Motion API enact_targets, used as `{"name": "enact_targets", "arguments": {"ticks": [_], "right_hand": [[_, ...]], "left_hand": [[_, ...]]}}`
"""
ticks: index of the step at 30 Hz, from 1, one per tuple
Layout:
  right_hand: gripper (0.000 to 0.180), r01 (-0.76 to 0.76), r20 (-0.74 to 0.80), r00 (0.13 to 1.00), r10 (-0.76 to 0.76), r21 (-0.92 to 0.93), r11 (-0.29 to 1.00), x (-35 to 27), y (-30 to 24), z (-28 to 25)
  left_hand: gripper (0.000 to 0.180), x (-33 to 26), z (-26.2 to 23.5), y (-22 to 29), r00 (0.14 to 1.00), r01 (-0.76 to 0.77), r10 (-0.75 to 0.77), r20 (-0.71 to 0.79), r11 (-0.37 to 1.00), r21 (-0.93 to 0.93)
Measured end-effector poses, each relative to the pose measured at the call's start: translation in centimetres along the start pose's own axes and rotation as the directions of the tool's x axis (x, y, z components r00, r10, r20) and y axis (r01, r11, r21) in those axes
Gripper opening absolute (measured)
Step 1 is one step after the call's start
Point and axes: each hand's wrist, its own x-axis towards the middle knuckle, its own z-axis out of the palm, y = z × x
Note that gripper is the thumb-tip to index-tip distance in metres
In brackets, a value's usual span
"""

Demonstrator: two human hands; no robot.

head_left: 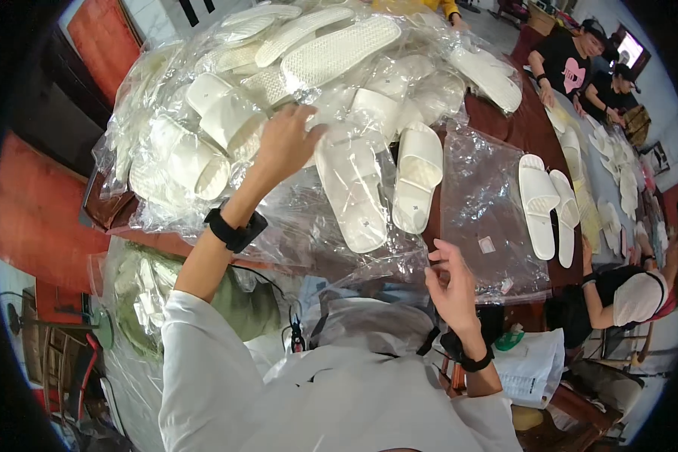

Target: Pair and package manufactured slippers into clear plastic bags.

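My left hand (285,145) is over the near side of a heap of white slippers in clear plastic bags, thumb and fingers apart and slightly blurred, with nothing seen in it. Just right of it lies a white slipper (352,197) inside a clear bag. Beside that stands an unwrapped-looking white slipper (417,179), toe toward me. My right hand (453,288) hovers at the table's near edge, fingers loosely bent and apart, holding nothing. Close to it, a flat clear plastic bag (478,203) with a small white label lies on the dark red table.
A pair of white slippers (539,197) lies right of the flat bag. Farther right, several people work along a grey table (589,177) strewn with more slippers. Bagged slippers (339,53) are piled high at the far side. A green sack (245,310) sits below the table at left.
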Motion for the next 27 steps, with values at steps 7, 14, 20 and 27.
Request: {"name": "enact_targets", "arguments": {"ticks": [7, 14, 20, 27], "right_hand": [[0.051, 0.051, -0.004, 0.999, -0.052, -0.096, 0.994, 1.0, -2.5, 0.7], [0.029, 0.141, -0.048, 0.986, -0.157, -0.246, 0.959, 0.7, -0.7, 1.0], [0.015, 0.204, -0.205, 0.947, -0.248, -0.213, 0.955, 0.5, -0.2, -0.2], [0.012, 0.107, -0.34, 0.93, -0.138, -0.108, 0.988, 0.7, 1.8, -1.1]], "left_hand": [[0.037, 2.2, 0.2, 2.5, 0.997, 0.035, -0.013, 0.08, 0.96, -0.277], [0.019, 2.8, 1.8, 1.7, 0.988, 0.145, -0.11, 0.107, 0.893, -0.425], [0.017, 2.7, 2.5, -1.6, 0.984, 0.142, -0.174, -0.035, 0.893, -0.428], [0.038, 1.8, 1.1, -1.9, 0.957, 0.285, -0.242, 0.163, 0.893, -0.349]]}}
